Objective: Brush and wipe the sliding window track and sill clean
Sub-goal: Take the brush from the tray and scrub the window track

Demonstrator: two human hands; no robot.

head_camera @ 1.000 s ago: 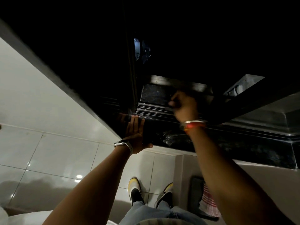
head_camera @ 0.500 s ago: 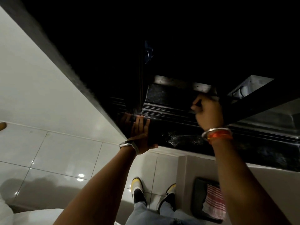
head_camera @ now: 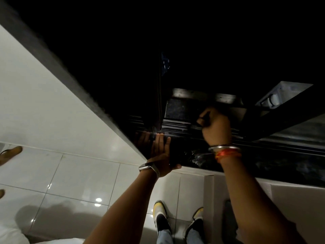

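Observation:
The dark ribbed window track [head_camera: 177, 127] runs left to right above a glossy black stone sill [head_camera: 263, 161]. My right hand [head_camera: 217, 128] is closed in a fist over the track, gripping a dark brush handle [head_camera: 204, 118] that is mostly hidden in the gloom. My left hand [head_camera: 161, 152] lies flat with fingers together on the sill's left end, thumb hooked under the front edge, beside the vertical sliding frame [head_camera: 160, 95]. It holds nothing. A watch sits on my left wrist, a bangle and orange thread on the right.
A second dark frame bar [head_camera: 288, 118] slants across at the right. Pale wall [head_camera: 35, 88] and glossy floor tiles [head_camera: 79, 176] fill the left. My feet in yellow-and-black shoes [head_camera: 161, 219] stand below the sill. Another person's foot [head_camera: 10, 153] shows at the far left.
My right hand first slid right along the track with the brush, then came back a little to the left. My left hand stayed planted on the sill.

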